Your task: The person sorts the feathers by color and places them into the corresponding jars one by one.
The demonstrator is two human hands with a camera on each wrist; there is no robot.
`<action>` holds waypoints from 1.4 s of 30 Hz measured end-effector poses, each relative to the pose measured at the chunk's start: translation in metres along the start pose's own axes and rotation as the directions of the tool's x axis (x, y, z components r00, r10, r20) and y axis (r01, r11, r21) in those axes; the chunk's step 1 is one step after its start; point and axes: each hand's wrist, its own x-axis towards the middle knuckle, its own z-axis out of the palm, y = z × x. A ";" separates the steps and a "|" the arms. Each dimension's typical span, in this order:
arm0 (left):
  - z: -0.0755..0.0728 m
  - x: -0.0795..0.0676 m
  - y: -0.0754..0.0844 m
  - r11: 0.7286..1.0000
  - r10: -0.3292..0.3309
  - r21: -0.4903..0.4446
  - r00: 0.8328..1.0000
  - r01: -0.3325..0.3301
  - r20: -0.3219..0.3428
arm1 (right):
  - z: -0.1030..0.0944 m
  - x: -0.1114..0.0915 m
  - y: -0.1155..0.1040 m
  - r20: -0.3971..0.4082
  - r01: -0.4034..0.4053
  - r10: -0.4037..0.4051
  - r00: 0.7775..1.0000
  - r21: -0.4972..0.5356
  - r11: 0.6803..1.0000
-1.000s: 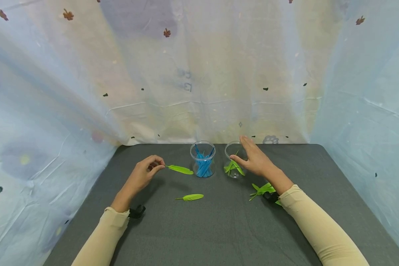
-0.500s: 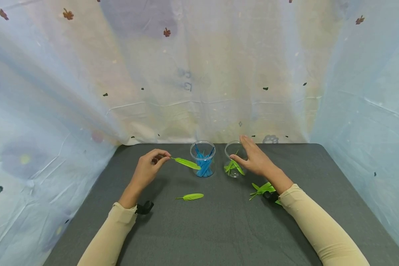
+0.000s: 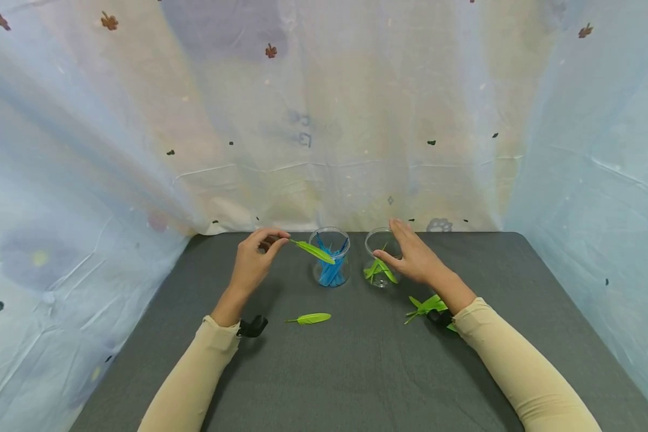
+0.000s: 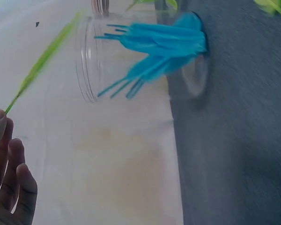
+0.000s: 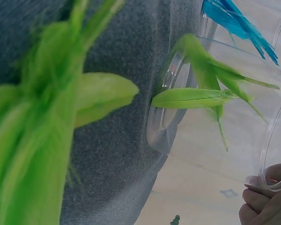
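Note:
My left hand (image 3: 252, 264) pinches a green feather (image 3: 315, 251) by its quill, its vane tip in front of the left jar's rim in the head view. That clear jar (image 3: 347, 273) holds several blue feathers (image 4: 161, 42). In the left wrist view the held feather (image 4: 42, 58) is apart from the jar's mouth. With thumb and fingers spread around the rim, my right hand (image 3: 418, 261) holds the right clear jar (image 3: 369, 247). Several green feathers (image 5: 192, 97) stand inside it, quills toward the mouth.
One green feather (image 3: 310, 318) lies on the dark grey cloth (image 3: 324, 384) in front of the jars. A pile of green feathers (image 3: 425, 306) lies under my right wrist, partly hidden. A patterned curtain (image 3: 329, 120) hangs behind the table.
My left hand has moved up and to the right with the green feather, bringing it from beside the left jar to near its rim. My right hand has stayed at its jar.

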 end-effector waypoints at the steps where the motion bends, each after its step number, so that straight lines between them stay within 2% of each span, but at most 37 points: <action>1: 0.002 0.002 0.002 1.000 -0.008 -0.006 1.000 0.008 -0.002 | 0.000 0.000 0.000 0.001 -0.001 0.001 1.000 0.000 1.000; 7: 0.013 0.011 0.009 0.999 -0.047 -0.012 0.998 0.046 -0.048 | 0.001 0.001 0.000 0.003 -0.003 0.003 1.000 -0.008 1.000; 16: 0.024 0.022 0.019 0.999 -0.048 -0.030 0.993 0.045 -0.105 | 0.002 0.002 0.001 0.001 -0.006 0.006 1.000 -0.020 1.000; 21: 0.032 0.027 0.025 0.997 -0.060 -0.058 0.993 0.055 -0.097 | 0.001 0.001 0.001 -0.004 0.000 0.000 1.000 -0.017 1.000; 29: 0.047 0.034 0.033 0.994 -0.037 -0.105 0.996 0.029 -0.075 | 0.001 0.001 0.001 -0.002 -0.003 0.002 1.000 -0.020 1.000; 36: 0.062 0.040 0.036 0.993 -0.025 -0.117 0.999 0.021 -0.031 | 0.000 0.000 0.001 -0.002 -0.005 0.005 1.000 -0.009 1.000; 42: 0.072 0.040 0.038 0.994 -0.050 -0.099 0.999 0.050 -0.001 | 0.000 0.000 0.000 0.001 -0.002 0.002 1.000 -0.015 1.000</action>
